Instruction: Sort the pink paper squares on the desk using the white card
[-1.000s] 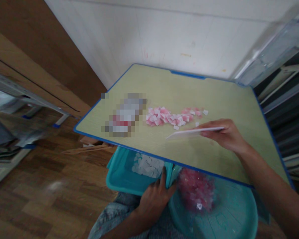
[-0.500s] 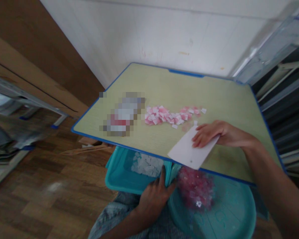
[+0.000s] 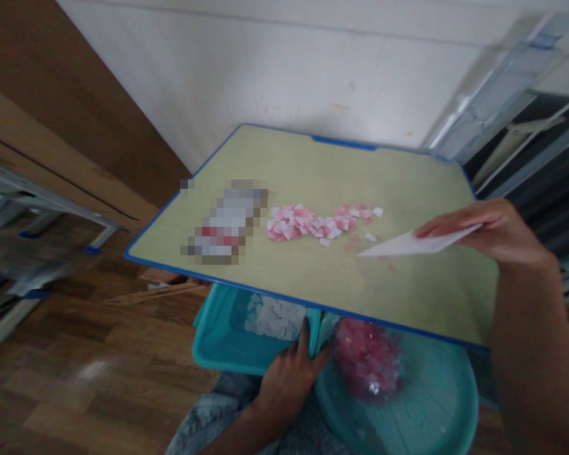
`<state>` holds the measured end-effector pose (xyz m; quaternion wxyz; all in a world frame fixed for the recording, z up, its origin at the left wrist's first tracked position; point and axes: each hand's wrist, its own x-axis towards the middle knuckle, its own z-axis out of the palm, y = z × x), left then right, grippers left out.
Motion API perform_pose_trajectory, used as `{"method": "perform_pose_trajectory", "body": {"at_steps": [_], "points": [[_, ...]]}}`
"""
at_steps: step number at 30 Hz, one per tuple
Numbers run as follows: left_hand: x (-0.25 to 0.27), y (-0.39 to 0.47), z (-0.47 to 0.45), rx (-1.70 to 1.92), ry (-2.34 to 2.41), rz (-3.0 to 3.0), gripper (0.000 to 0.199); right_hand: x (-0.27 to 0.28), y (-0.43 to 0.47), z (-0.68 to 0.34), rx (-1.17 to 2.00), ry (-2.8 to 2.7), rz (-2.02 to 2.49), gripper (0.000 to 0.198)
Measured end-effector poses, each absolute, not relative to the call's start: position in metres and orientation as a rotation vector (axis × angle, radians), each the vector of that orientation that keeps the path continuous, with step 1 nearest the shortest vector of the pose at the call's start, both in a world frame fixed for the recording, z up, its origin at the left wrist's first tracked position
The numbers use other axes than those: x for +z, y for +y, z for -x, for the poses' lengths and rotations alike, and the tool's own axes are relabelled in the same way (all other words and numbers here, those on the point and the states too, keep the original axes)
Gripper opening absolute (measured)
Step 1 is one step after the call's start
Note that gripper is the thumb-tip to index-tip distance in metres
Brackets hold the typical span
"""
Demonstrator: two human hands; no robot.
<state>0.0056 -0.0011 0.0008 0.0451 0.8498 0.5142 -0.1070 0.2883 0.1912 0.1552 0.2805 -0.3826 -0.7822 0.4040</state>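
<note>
My right hand [image 3: 486, 230] grips a white card [image 3: 420, 245], which is tilted nearly edge-on above the right part of the table. To the card's left lies a spread of small pink and white paper pieces [image 3: 294, 222], with a few white ones apart from the rest. My left hand [image 3: 287, 379] is below the table's front edge, holding the rim of a teal basin [image 3: 227, 357] between index finger and thumb. White paper scraps [image 3: 277, 318] lie inside that basin.
A blurred-out flat object [image 3: 227, 221] rests on the left of the blue-edged table [image 3: 408, 297]. A clear bag of pink pieces [image 3: 367, 360] sits on a round teal stool [image 3: 436, 392]. A white wall [image 3: 284, 63] stands behind; metal frames [image 3: 540, 145] are at right.
My right hand has raised the card off the table's front edge, moved it to the right and turned it nearly edge-on. My left hand stays at the basin rim. The view shifted slightly.
</note>
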Motion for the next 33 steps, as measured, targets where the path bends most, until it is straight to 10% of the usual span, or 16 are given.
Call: {"method": "perform_pose_trajectory", "body": {"at_steps": [5, 33], "points": [[0.003, -0.001, -0.006, -0.342, 1.571, -2.579, 0.048, 0.148, 0.196, -0.306, 0.727, -1.912, 1.380, 0.019], [0.002, 0.001, -0.006, -0.342, 1.572, -2.529, 0.050, 0.151, 0.200, -0.318, 0.950, -2.032, 1.530, 0.024]]}}
